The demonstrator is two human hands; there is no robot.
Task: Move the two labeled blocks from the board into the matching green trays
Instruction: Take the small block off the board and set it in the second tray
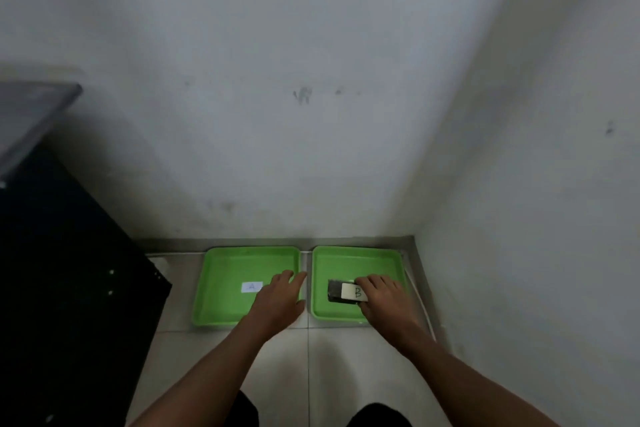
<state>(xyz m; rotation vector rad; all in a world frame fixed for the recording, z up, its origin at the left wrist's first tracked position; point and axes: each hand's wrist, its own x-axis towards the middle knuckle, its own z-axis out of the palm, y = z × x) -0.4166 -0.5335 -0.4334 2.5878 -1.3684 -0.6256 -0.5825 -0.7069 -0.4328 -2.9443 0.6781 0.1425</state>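
The grip of the right hand [382,298] is closed on the block marked B [346,291] — fingers over its far edge and the thumb at its near edge, taking the block by its right end. The dark body of the block sticks out to the left of the grip, with the white label and its letter B showing just beside the knuckles. The block sits low inside the right green tray [320,305], about at its middle; whether it rests on the tray floor or hangs just above it I cannot tell.

The left hand [280,302] holds nothing — its fingers are spread and flat, reaching over the right side of the left green tray [214,288], with the fingertips at the rim nearest the other tray. A white label with the letter A [251,287] lies on that tray's floor, just left of the hand.

Both trays stand side by side on the tiled floor [294,374], close to the wall [311,114]. A dark cabinet [69,288] stands to the left.
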